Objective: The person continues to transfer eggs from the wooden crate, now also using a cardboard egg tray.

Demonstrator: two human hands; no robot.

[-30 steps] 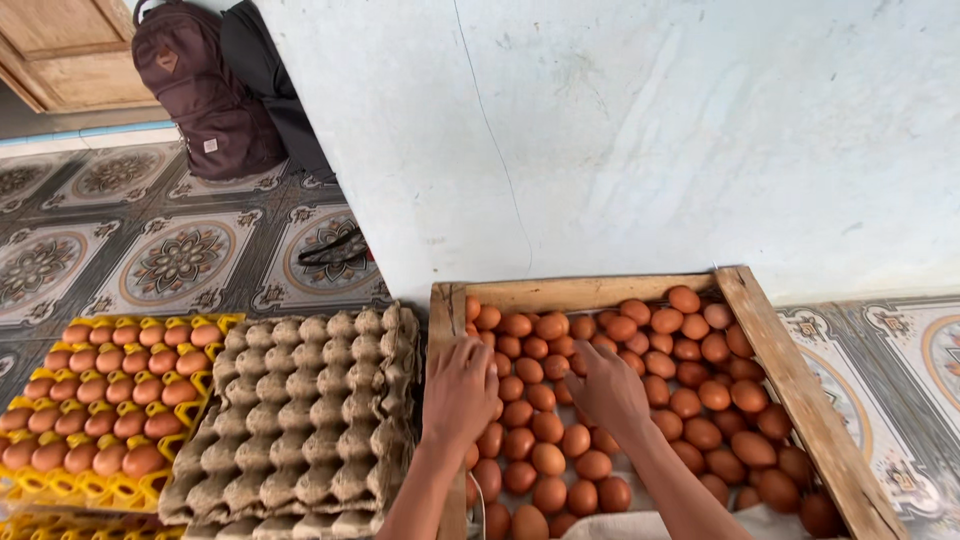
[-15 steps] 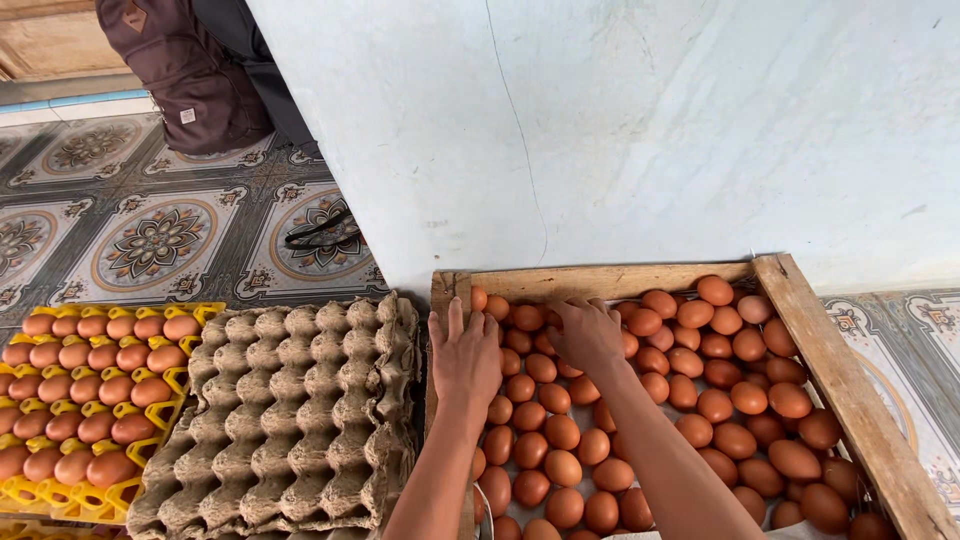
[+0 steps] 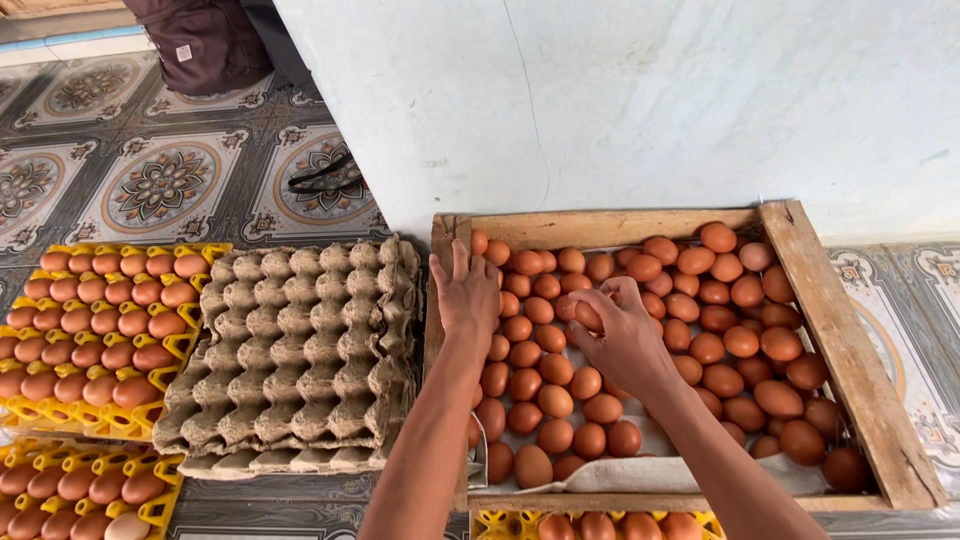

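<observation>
Brown egg (image 3: 588, 316) now seemingly gripped, right hand (image 3: 622, 340) | left hand (image 3: 466, 296) stays flat, empty

Brown eggs (image 3: 640, 340) heaped loose in a shallow wooden crate (image 3: 850, 350) against the wall.

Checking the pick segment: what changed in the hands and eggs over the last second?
The right hand moved up the wooden crate and curled its fingers around a brown egg, which it was not gripping before. The left hand shifted only slightly and stays flat on eggs by the crate's left wall. The grey carton stack and the filled yellow trays have not moved.
</observation>
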